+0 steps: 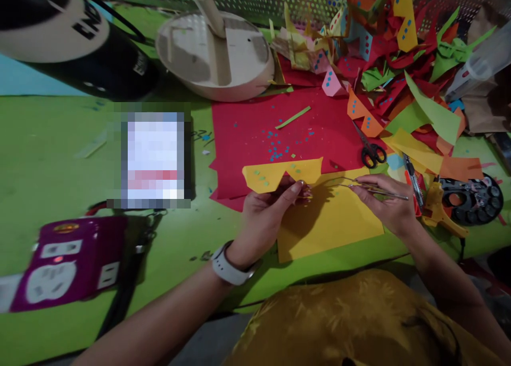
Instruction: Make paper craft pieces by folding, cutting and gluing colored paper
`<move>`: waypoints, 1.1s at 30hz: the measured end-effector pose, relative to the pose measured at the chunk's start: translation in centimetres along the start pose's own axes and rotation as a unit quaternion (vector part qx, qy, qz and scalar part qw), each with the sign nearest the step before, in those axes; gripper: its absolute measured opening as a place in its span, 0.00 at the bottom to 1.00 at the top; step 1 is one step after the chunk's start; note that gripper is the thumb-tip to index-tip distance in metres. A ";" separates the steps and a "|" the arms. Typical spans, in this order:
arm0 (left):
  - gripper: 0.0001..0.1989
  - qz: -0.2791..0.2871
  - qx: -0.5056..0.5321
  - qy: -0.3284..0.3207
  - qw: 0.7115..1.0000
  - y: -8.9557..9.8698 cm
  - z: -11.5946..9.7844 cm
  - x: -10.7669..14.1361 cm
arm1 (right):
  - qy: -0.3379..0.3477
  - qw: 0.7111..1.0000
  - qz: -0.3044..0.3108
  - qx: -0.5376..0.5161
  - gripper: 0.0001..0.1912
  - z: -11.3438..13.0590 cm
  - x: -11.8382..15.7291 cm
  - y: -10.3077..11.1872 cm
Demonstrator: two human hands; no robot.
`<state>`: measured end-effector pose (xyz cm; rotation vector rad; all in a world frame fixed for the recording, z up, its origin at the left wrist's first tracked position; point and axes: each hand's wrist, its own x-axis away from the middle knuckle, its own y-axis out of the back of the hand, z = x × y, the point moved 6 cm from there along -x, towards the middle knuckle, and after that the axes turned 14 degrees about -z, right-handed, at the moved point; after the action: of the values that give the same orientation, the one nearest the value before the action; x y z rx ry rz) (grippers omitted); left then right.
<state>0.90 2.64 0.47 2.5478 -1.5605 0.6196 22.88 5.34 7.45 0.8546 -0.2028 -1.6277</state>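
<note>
Between the thumb and fingers of my left hand (pixel 265 214) is a yellow paper cutout (pixel 261 175) with slanted ends and small green squares on its face. My right hand (pixel 385 201) grips a pair of metal tweezers (pixel 381 189), whose tips point left toward the cutout. Whether the tips hold anything is too small to tell. Beneath both hands lies a yellow paper sheet (pixel 339 230), overlapping a red paper sheet (pixel 247 137). Loose blue paper squares (pixel 275 145) and a thin green strip (pixel 293 117) are scattered on the red sheet.
Black-handled scissors (pixel 373 154), a utility knife (pixel 413 180), a yellow glue gun (pixel 443 209) and a round black tray (pixel 471 198) lie right. Coloured paper scraps (pixel 359 63) pile behind. Leftward are a round white base (pixel 215 57), a dark bottle (pixel 99 41) and a purple power socket box (pixel 67 259).
</note>
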 end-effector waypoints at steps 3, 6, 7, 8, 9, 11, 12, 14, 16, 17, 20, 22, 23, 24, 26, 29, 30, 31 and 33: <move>0.13 0.001 0.007 0.001 1.000 0.0 0.1 0.0 | 0.011 1.000 -0.002 -0.025 0.06 0.2 0.1 0.0; 0.14 0.004 0.011 0.002 1.000 0.0 0.2 -0.1 | 0.007 0.999 0.003 -0.035 0.06 -0.1 0.2 -0.2; 0.14 0.005 0.008 0.003 1.000 0.0 0.2 -0.1 | 0.004 0.999 0.004 -0.032 0.06 -0.2 0.2 -0.3; 0.15 0.004 0.004 0.002 1.000 0.0 0.1 -0.1 | 0.003 1.000 0.005 -0.028 0.06 -0.3 0.3 -0.3; 0.15 0.002 0.002 0.000 1.000 0.0 0.1 -0.1 | 0.006 1.000 0.006 -0.025 0.06 -0.4 0.3 -0.3; 0.14 -0.001 -0.001 -0.003 1.000 0.0 0.0 0.0 | 0.014 1.000 0.006 -0.019 0.06 -0.4 0.3 -0.3; 0.14 0.000 0.000 -0.004 1.000 -0.1 -0.1 0.1 | 0.018 1.000 0.004 -0.016 0.05 -0.4 0.3 -0.3; 0.13 0.010 0.000 -0.003 1.000 -0.4 -0.2 0.2 | 0.027 1.000 -0.005 -0.013 0.04 -0.3 0.3 -0.1; 0.12 0.013 0.013 -0.001 1.000 -0.6 -0.3 0.3 | 0.032 0.999 -0.017 -0.017 0.04 -0.3 0.3 0.1; 0.11 0.017 0.018 0.000 1.000 -0.8 -0.3 0.2 | 0.035 0.999 -0.020 -0.021 0.03 -0.3 0.3 0.1; 0.10 0.027 0.037 0.000 0.999 -1.1 -0.4 0.2 | 0.039 0.998 -0.026 -0.040 0.04 -0.3 0.3 0.2; 0.09 0.029 0.046 0.004 0.998 -1.1 -0.4 0.2 | 0.034 0.998 -0.028 -0.043 0.05 -0.6 0.4 0.4; 0.09 0.031 0.047 0.006 0.998 -1.1 -0.4 0.2 | 0.031 0.998 -0.029 -0.039 0.05 -0.7 0.4 0.4; 0.09 0.034 0.046 0.008 0.998 -1.2 -0.4 0.2 | 0.027 0.999 -0.029 -0.034 0.06 -0.8 0.5 0.5; 0.09 0.037 0.038 0.007 0.999 -1.2 -0.4 0.2 | 0.025 0.999 -0.029 -0.028 0.06 -1.0 0.5 0.6; 0.09 0.038 0.027 0.006 0.999 -1.1 -0.4 0.3 | 0.031 0.998 -0.037 -0.033 0.06 -1.0 0.5 0.8; 0.09 0.039 0.028 0.006 0.999 -1.1 -0.5 0.3 | 0.032 0.998 -0.038 -0.033 0.05 -0.9 0.5 0.8; 0.08 0.041 0.031 0.007 0.999 -1.2 -0.5 0.3 | 0.032 0.998 -0.036 -0.031 0.05 -0.9 0.5 0.7; 0.08 0.044 0.038 0.007 0.998 -1.2 -0.5 0.3 | 0.027 0.999 -0.031 -0.028 0.05 -0.9 0.4 0.6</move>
<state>1.93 3.14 1.22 2.5338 -1.6847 0.7175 23.89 5.11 7.01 0.8691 -0.0935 -1.6570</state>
